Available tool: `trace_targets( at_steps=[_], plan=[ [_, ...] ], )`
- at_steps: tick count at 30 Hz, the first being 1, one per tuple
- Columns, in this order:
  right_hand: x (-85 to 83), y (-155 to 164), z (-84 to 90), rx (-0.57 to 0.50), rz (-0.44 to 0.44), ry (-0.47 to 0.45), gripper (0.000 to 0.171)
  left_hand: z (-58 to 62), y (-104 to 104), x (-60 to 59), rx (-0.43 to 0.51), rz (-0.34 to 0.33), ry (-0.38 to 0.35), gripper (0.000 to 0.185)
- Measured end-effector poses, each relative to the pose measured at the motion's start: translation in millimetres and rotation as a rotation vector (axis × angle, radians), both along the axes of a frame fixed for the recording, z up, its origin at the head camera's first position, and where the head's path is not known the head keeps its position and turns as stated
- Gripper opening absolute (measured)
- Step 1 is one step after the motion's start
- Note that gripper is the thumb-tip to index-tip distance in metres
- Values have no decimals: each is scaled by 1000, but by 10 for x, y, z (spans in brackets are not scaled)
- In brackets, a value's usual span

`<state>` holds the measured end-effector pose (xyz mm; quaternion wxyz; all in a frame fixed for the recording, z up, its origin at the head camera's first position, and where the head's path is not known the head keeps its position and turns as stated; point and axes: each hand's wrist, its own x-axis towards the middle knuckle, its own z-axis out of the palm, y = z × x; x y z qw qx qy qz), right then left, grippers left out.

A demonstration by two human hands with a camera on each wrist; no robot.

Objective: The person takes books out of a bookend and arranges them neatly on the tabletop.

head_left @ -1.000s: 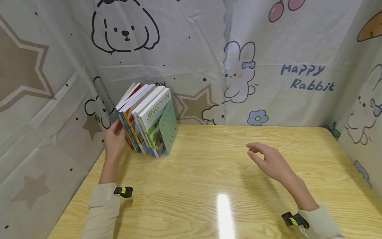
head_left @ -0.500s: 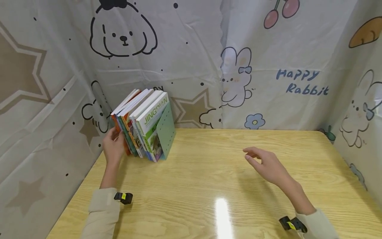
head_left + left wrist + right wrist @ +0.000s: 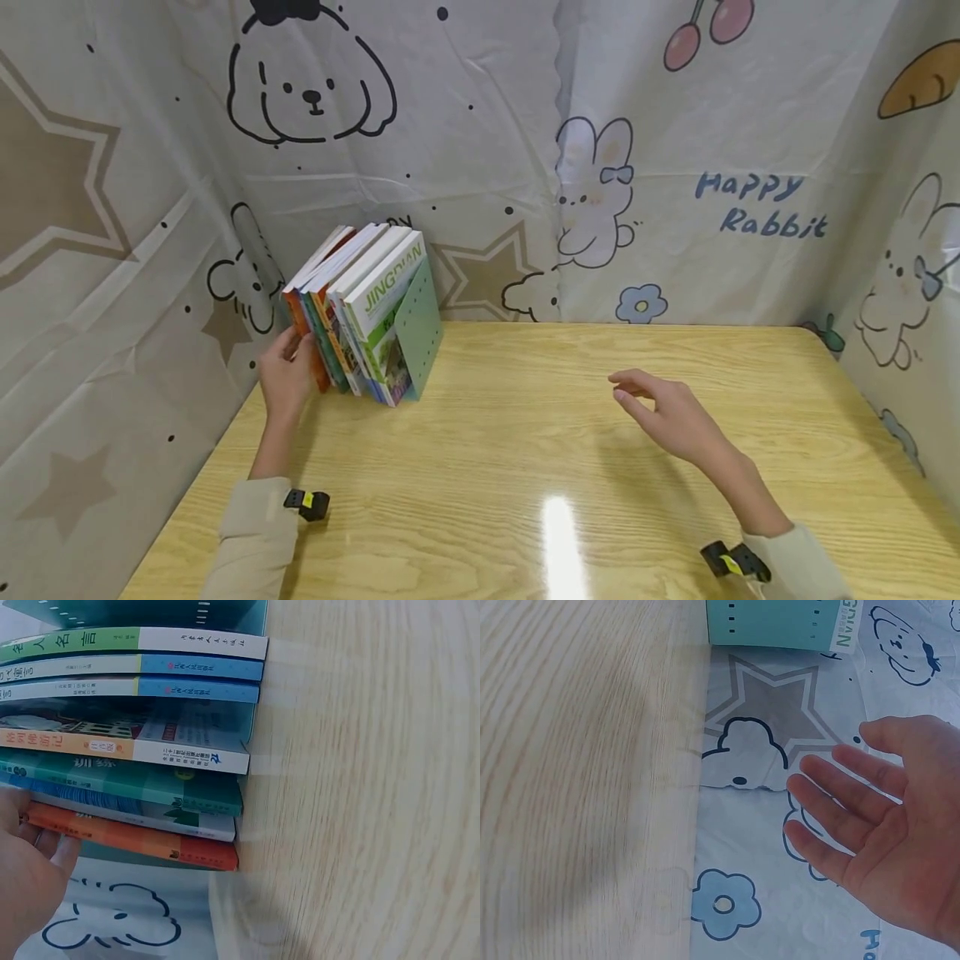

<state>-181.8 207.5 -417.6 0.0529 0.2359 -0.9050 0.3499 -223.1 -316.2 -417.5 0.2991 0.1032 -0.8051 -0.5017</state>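
Head view: a person's left hand [image 3: 285, 375] is at the left end of a row of books [image 3: 351, 275] near the back left of a wooden table [image 3: 480, 467]; its thumb and fingers are curled around the spine of the orange book [image 3: 297, 315], outermost on that side; the book stands with its long axis running up from the table, its top showing farther left than its foot; the right hand [image 3: 675, 417] is well apart, over the right half of the table, fingers loosely bent, holding nothing; the printed curtain [image 3: 450, 83] rises just left of the left hand and behind the books; the wider stretch of wood lies rightward, past the green bookend [image 3: 420, 329].

Left wrist view: spines run sideways, feet toward the wood; the left hand pinches the orange book away from its foot, a pale spine close beside it; whether the book's far edge is free is hidden.

Right wrist view: the right hand is relaxed, fingers apart and nearly straight, touching nothing; the bookend's corner shows beyond, the table's back edge running toward it.
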Motion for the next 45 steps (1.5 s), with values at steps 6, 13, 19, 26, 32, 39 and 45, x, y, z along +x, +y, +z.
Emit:
trace_targets(
  at_steps=[6,13,19,26,32,39,45],
  plan=[
    [-10,6,10,8,6,0,33,-26,14,19,-111,108,96,31],
    [-3,11,12,8,-10,5,36,14,61,115,-122,201,130,31],
    [21,31,-6,-12,-36,-7,37,98,84,211,-136,243,216,29],
    [38,64,-54,-18,-46,-3,38,167,97,291,-145,297,275,26],
    [13,69,-46,-43,-62,16,38,265,130,365,-123,313,339,27],
    [30,57,-12,-67,-88,35,37,406,177,491,-122,333,375,29],
    [34,51,3,-104,-104,36,36,545,179,596,-140,376,449,28]
  ],
)
